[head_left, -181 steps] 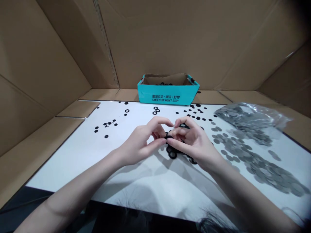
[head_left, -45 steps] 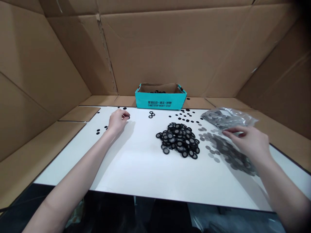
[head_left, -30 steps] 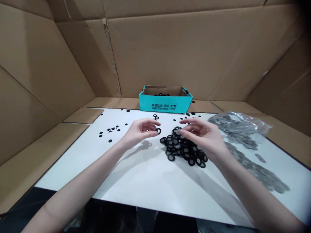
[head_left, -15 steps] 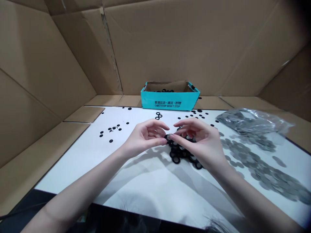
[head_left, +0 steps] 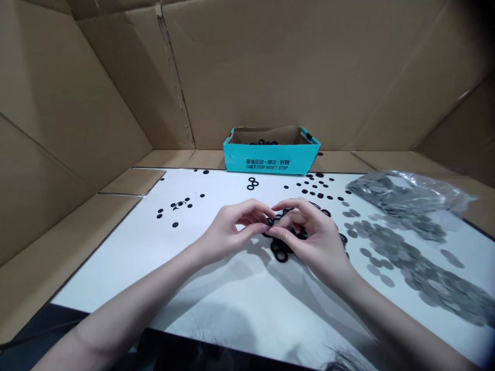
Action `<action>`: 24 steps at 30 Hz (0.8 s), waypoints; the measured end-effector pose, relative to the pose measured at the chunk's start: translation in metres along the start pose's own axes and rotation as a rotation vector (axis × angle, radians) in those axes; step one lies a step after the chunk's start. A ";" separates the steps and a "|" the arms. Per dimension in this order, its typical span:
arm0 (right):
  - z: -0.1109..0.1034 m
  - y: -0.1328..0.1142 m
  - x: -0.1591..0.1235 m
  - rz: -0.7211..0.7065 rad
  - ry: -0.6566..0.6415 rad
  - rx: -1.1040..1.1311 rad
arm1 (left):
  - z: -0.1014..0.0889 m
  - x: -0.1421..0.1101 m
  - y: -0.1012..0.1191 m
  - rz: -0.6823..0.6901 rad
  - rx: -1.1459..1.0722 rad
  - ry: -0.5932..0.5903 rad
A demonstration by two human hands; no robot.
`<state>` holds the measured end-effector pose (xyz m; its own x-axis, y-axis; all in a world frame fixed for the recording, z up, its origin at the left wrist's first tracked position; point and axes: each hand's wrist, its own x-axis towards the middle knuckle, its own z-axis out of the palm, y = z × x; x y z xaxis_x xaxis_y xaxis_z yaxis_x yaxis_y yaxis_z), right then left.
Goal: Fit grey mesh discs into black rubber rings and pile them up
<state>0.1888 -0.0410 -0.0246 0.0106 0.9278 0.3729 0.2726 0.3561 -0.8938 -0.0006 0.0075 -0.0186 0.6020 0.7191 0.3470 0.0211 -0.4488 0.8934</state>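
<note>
My left hand point(head_left: 232, 233) and my right hand point(head_left: 309, 239) meet fingertip to fingertip above a pile of black rubber rings with grey discs inside point(head_left: 281, 251). Together they pinch one small black ring point(head_left: 271, 222) between thumbs and forefingers. The left hand came with the ring, the right with a thin grey disc that I cannot make out now. Most of the pile is hidden under my right hand. All lies on a white board point(head_left: 216, 288).
A teal box point(head_left: 270, 157) with black rings stands at the back. Loose black rings point(head_left: 178, 206) dot the left and the back of the board. Grey discs point(head_left: 406, 257) spread at the right beside a clear bag point(head_left: 406, 193). Cardboard walls surround everything.
My hands reached apart, left to a loose ring, right to the grey discs, then came together over the pile. In the last half second the fingers closed tighter on the ring.
</note>
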 end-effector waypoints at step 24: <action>-0.006 0.003 0.000 0.006 -0.123 0.042 | -0.010 0.000 0.012 0.112 0.155 -0.136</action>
<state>0.1955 -0.0411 -0.0255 -0.1065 0.9356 0.3367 0.2327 0.3526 -0.9064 -0.0081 0.0073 -0.0056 0.7092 0.5870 0.3906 0.0640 -0.6053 0.7934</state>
